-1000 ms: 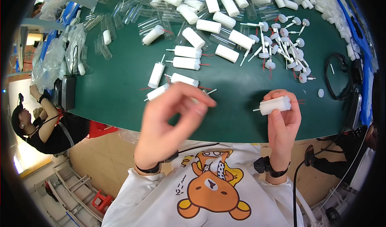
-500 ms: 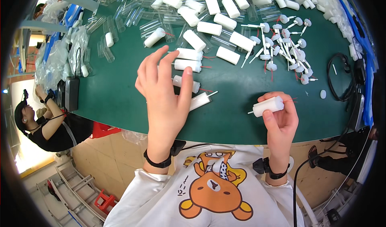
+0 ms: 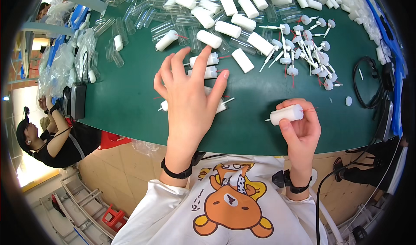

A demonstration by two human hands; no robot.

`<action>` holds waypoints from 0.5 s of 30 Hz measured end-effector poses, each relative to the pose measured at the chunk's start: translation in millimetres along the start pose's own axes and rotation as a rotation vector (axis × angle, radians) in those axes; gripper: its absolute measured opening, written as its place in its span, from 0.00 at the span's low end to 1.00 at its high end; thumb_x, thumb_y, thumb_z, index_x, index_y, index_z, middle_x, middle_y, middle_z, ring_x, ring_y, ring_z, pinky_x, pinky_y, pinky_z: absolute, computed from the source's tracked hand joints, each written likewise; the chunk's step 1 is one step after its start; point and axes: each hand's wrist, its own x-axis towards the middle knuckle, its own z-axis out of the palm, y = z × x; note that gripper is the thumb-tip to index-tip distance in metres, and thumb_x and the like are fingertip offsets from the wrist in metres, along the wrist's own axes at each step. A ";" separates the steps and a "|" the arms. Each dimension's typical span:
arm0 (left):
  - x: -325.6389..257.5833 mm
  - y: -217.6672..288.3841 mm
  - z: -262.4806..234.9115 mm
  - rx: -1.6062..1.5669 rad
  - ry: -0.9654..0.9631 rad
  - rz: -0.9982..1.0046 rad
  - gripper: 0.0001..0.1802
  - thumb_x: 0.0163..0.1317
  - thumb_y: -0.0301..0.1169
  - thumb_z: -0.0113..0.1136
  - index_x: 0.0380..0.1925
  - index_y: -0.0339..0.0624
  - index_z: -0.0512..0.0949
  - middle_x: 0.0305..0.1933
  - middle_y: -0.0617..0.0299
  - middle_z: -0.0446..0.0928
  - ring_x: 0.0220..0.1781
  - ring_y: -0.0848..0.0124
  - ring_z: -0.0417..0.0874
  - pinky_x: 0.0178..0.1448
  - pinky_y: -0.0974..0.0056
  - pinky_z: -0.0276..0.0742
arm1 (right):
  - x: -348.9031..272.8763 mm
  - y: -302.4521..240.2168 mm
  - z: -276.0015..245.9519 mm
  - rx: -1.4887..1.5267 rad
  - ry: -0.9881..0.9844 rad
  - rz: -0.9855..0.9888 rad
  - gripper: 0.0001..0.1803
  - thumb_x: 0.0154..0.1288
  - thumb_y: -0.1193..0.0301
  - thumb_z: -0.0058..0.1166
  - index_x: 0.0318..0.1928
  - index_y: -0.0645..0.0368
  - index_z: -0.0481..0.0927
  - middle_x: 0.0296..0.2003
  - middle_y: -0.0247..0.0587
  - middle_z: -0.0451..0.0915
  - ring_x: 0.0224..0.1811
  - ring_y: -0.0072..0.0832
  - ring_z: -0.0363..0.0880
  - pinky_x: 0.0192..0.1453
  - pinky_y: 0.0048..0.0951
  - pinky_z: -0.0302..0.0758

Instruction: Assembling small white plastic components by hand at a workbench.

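Note:
My right hand [image 3: 303,125] is closed around a white cylinder [image 3: 285,114], with thin red wires at its right end and a short white rod poking out at its left. Over the table, my left hand [image 3: 188,89] is spread open, palm down and holding nothing. Its index fingertip is at the lower edge of a plain white cylinder [image 3: 209,39]; whether they touch I cannot tell. Partly hidden behind its fingers lie white cylinders with red wires [image 3: 211,59]. Another plain white cylinder [image 3: 242,60] lies to the right of them.
Plain white cylinders and clear plastic tubes [image 3: 162,30] crowd the far side of the green table [image 3: 251,134]. Grey discs with white rods and red wires [image 3: 310,50] lie piled at right, near a black cable [image 3: 356,78]. A co-worker [image 3: 52,134] is at far left.
My left hand has shifted right. The plain cylinder beyond its index finger has moved slightly away, and the one to its right has turned steeper. My right hand keeps its grip, nearly still.

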 end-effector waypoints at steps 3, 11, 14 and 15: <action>4.8 5.5 8.0 0.073 0.010 0.027 0.24 0.57 0.41 0.58 0.52 0.45 0.72 0.54 0.55 0.68 0.59 0.59 0.62 0.64 0.54 0.45 | 0.6 1.6 -5.5 0.010 0.016 0.009 0.15 0.54 0.84 0.55 0.44 0.67 0.71 0.42 0.43 0.72 0.44 0.26 0.72 0.50 0.27 0.70; 2.9 0.2 1.9 -0.047 0.069 -0.051 0.23 0.55 0.39 0.59 0.50 0.44 0.72 0.50 0.56 0.70 0.56 0.61 0.65 0.62 0.55 0.48 | -1.3 1.5 -4.0 0.021 0.026 0.017 0.17 0.52 0.85 0.56 0.44 0.66 0.71 0.42 0.42 0.73 0.44 0.26 0.73 0.50 0.26 0.70; 0.7 -3.8 -7.6 -0.070 0.163 -0.073 0.20 0.54 0.36 0.61 0.46 0.43 0.72 0.43 0.58 0.70 0.51 0.63 0.68 0.57 0.57 0.52 | -0.7 -0.2 -3.0 0.057 0.022 0.012 0.19 0.50 0.86 0.58 0.44 0.65 0.71 0.41 0.42 0.73 0.44 0.26 0.74 0.49 0.26 0.71; -1.5 -6.2 -10.6 -0.140 0.214 -0.157 0.18 0.54 0.34 0.61 0.44 0.42 0.71 0.41 0.59 0.70 0.48 0.64 0.69 0.56 0.58 0.53 | -0.5 -0.4 -3.2 0.044 0.019 -0.001 0.19 0.49 0.86 0.59 0.43 0.65 0.72 0.41 0.41 0.74 0.43 0.26 0.74 0.48 0.25 0.71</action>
